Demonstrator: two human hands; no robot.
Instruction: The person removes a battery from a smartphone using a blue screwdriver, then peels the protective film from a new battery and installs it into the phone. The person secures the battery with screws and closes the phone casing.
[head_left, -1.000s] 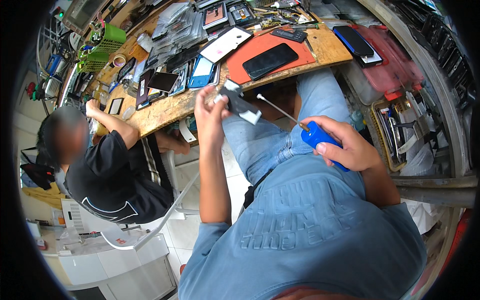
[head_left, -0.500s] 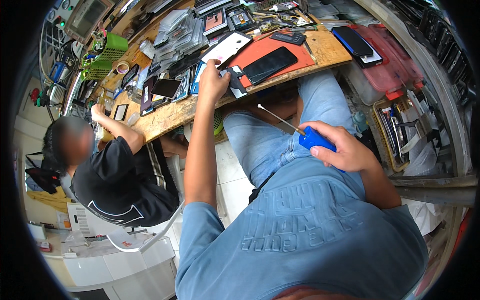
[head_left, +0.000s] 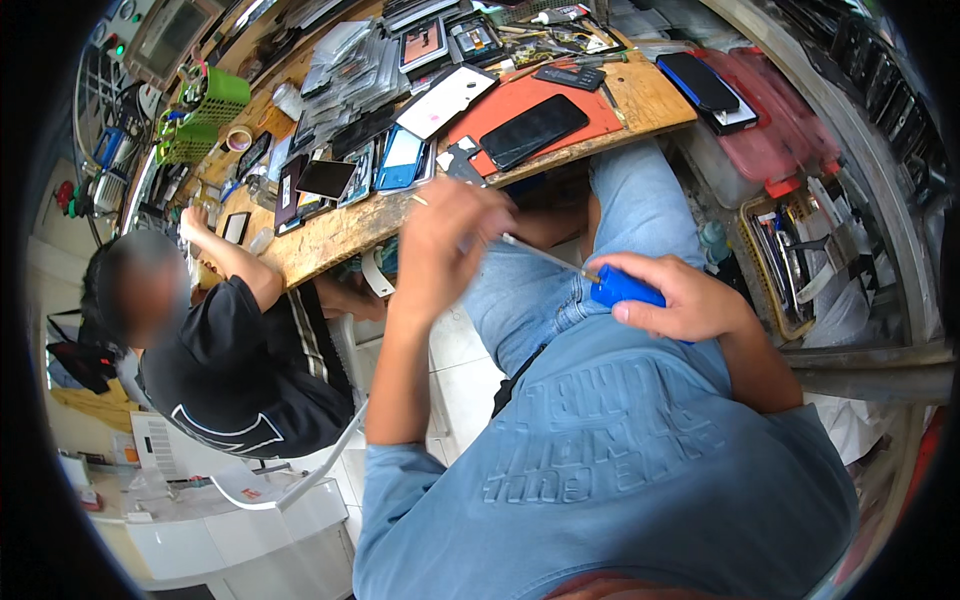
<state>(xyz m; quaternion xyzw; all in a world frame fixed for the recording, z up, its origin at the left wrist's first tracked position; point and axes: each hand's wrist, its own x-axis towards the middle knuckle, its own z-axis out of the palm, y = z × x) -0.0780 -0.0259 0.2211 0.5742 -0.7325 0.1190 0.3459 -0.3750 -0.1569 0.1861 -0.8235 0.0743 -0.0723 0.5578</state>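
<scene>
The right hand (head_left: 690, 298) has its grip clamped on a blue-handled tool (head_left: 625, 288), held off the front edge of the table (head_left: 345, 236); the left hand (head_left: 448, 240) is blurred near the tool's tip, whether its grip is together I cannot tell; a flat dark-and-white piece (head_left: 462, 166) lies at that edge, beside a black phone (head_left: 535, 132).

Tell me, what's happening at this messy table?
A person's right hand holds a blue-handled tool with a thin shaft. The left hand is blurred near the shaft's tip; I can't tell if they touch. On the bench, a black phone lies on an orange mat, beside a dark-and-white piece. Another person in black sits at the left.
</scene>
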